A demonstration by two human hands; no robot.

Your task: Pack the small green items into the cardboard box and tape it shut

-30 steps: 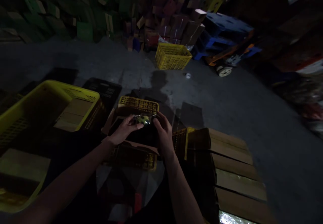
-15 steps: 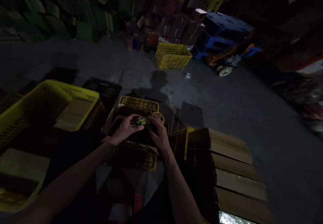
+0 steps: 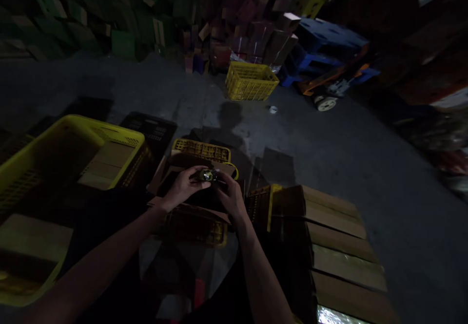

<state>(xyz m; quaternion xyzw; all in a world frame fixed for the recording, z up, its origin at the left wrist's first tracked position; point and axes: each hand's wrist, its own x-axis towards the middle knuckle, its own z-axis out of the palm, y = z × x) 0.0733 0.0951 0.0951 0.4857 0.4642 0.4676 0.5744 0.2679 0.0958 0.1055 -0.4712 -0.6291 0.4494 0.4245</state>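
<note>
Between my hands is a small, rounded, shiny green-and-dark object; the dim light hides its exact kind. My left hand is closed round its left side, thumb below and fingers above. At its right end, a dark glossy part lies between the bent fingers of my right hand. Both hands are above an open cardboard box with a dark inside. The box rests on a yellow crate, beside whose far side another yellow crate edge shows.
A large yellow crate holding cardboard boxes stands at left. Stacked cartons are close on the right. Farther off are a yellow crate, blue pallets and a pallet jack.
The green-and-dark object has turned slightly and shifted a little right, showing more of its dark glossy end near my right fingers. My arms have hardly moved.
</note>
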